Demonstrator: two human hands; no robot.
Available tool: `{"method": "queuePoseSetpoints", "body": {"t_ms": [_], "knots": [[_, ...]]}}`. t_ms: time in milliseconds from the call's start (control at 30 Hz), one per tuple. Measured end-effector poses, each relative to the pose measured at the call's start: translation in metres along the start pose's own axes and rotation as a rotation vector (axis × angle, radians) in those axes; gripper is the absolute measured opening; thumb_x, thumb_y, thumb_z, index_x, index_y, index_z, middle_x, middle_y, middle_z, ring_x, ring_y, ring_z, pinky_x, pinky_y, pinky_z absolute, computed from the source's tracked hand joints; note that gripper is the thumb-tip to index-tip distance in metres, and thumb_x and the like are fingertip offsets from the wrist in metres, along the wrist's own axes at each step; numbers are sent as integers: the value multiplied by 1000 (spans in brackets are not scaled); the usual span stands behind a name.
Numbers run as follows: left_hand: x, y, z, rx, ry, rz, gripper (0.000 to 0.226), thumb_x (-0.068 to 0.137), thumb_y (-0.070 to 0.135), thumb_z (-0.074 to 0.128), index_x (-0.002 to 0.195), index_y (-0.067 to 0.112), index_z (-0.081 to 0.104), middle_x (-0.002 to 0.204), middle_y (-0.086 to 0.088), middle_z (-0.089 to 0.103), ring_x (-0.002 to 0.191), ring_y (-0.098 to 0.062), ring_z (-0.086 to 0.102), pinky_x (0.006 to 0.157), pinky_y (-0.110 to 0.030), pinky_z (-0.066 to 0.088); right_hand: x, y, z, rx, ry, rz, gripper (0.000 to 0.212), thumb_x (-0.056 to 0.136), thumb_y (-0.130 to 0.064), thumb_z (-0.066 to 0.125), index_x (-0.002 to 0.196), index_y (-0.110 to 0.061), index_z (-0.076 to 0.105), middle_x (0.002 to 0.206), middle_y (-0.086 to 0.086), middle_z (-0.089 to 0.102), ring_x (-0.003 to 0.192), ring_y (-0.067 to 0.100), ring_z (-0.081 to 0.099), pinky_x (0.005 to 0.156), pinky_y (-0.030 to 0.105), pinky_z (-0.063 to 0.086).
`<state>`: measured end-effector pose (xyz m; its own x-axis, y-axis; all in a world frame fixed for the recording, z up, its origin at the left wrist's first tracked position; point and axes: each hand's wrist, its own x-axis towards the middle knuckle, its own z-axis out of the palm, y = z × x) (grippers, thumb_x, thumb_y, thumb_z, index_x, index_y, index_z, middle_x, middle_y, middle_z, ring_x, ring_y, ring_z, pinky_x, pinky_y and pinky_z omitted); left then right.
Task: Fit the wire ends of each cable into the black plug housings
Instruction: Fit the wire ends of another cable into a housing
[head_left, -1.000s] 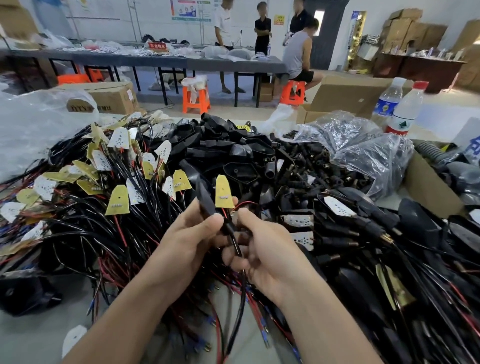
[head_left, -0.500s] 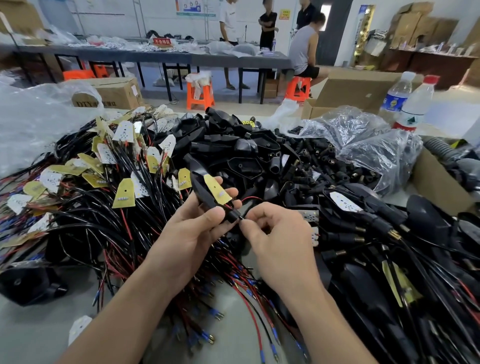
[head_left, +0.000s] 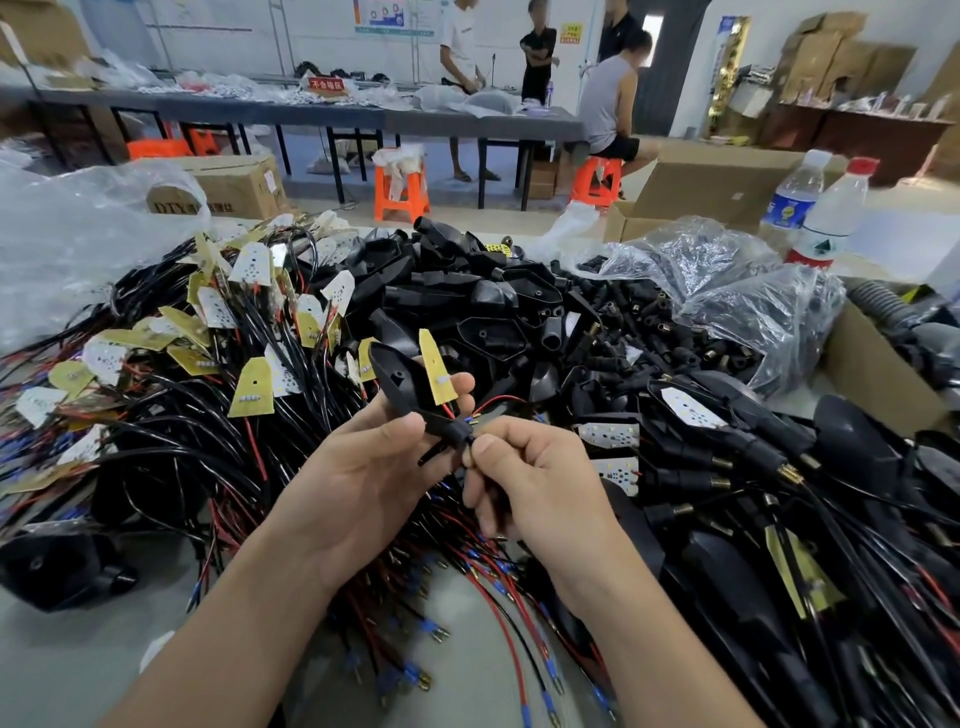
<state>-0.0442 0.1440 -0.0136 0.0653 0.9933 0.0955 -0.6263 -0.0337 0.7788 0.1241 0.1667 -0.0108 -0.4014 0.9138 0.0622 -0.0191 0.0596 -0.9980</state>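
My left hand grips a black plug housing with a yellow tag board resting against it. My right hand pinches the wire ends at the housing's narrow neck. A red wire loops out from that neck, with a blue-sleeved terminal beside it. A heap of loose black housings lies straight ahead. Black and red cables with yellow and white boards are piled at the left.
Finished housings with cables fill the right side. A clear bag of small black parts and two water bottles stand at the back right, beside cardboard boxes. Loose terminal wires lie under my wrists. People work at a far table.
Both hands have kept their hold on the housing and wire. The housing has tilted more upright, and my right fingers have closed in on its neck as the red wire loops out.
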Motion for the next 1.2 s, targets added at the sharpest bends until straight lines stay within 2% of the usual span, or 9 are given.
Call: {"method": "queuePoseSetpoints", "body": {"t_ms": [100,167,267,400,533,767,900,1033,1200], "knots": [[0,-1,-1,34,55,9,44,77,9,69,120,3,68,126,-11,72,113,-24,71,95,-37,60,-1,2,1,-146,134,-61,6,85,-22,68,80,-24,71,67,4,70,54,18,59,51,28,46],[0,-3,0,53,81,25,36,82,4,64,118,4,69,121,-11,73,110,-24,72,87,-34,61,-3,4,3,-270,264,-132,13,74,-25,76,84,-28,68,70,-5,70,61,10,63,59,26,52],[3,-7,0,116,108,38,38,81,-1,65,118,4,67,121,-10,74,107,-23,72,83,-31,61,-6,3,7,-501,354,-205,20,73,-28,80,80,-30,61,70,-12,65,66,10,61,61,24,49],[5,-8,-1,138,91,40,46,80,4,62,126,1,62,129,-12,71,117,-28,69,104,-42,55,-9,3,12,-796,381,-280,11,90,-35,62,87,-27,56,68,-7,61,69,19,56,67,40,49],[3,-6,0,102,35,31,48,80,5,65,128,7,66,140,-13,66,125,-27,66,103,-37,55,-12,2,14,-762,410,-330,13,96,-34,53,90,-24,58,67,-1,60,69,27,55,67,45,48],[-2,2,-3,111,127,-11,33,82,16,66,111,19,81,132,-10,71,126,-28,65,92,-32,60,-9,1,11,-640,364,-316,13,94,-32,55,91,-25,65,68,-4,59,64,18,54,62,40,47],[-2,3,-1,156,168,25,41,89,36,63,127,23,73,134,-9,70,121,-24,69,96,-35,59,-7,3,10,-677,460,-295,10,81,-37,58,82,-27,62,63,-8,62,63,21,60,64,40,50],[4,-2,-2,140,199,87,46,85,19,68,131,16,66,130,-10,72,119,-21,70,82,-28,61,-8,5,8,-629,444,-302,9,81,-33,63,78,-25,62,65,-9,63,62,17,58,62,37,49],[1,5,-7,139,134,74,34,80,17,75,114,23,79,132,-7,71,124,-22,68,74,-33,64,-5,0,3,-453,268,-230,14,86,-19,72,74,-20,66,56,-1,58,51,14,48,54,31,44]]}}
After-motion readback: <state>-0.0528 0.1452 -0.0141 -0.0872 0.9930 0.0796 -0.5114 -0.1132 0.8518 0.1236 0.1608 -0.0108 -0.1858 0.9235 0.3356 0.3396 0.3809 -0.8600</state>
